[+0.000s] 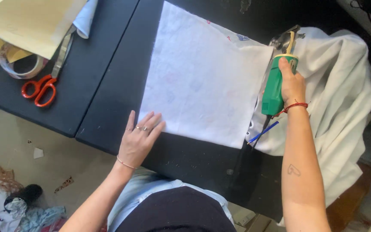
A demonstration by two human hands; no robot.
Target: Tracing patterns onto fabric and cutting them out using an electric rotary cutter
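our left hand (139,139) lies flat, fingers spread, on the white fabric sheet (202,81) w/ its near-left corner pinned so it won't slide. right hand (292,83) fingers wrapped round green electric cutter (275,86) at sheet's right edge. orange scissors (44,83) well left of sheet.

1. Orange-handled scissors (44,83) lie on the black table (95,73), blades under a cream paper sheet (31,21).
2. A tape roll (20,66) sits just beside the scissors.
3. Fabric scraps (5,197) lie heaped on the floor (44,154).
4. A blue pen (263,132) rests near the table's edge.
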